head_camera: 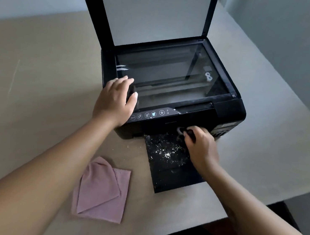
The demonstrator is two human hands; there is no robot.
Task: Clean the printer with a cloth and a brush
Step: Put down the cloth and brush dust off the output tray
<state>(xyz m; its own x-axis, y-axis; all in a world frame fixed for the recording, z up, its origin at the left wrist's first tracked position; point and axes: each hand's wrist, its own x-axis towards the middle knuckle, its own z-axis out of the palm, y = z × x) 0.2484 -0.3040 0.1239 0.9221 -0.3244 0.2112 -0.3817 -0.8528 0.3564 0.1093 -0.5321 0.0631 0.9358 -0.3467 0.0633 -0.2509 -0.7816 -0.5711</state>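
Observation:
A black printer (pixel 231 108) stands on the table with its scanner lid (pixel 155 13) raised and the glass (pixel 172 72) bare. My left hand (pixel 114 99) rests on the printer's front left corner, fingers on the glass edge. My right hand (pixel 200 147) grips a small dark brush (pixel 183 131) at the paper outlet, its pale bristles blurred. The black output tray (pixel 172 174) sticks out toward me, scattered with white dust and crumbs. A folded pink cloth (pixel 102 191) lies on the table to the left of the tray, untouched.
The beige table (pixel 41 90) runs wide to the left and behind the printer. Its front edge (pixel 255 205) cuts diagonally at the lower right, with dark floor beyond. A few white crumbs lie on the table beside the tray.

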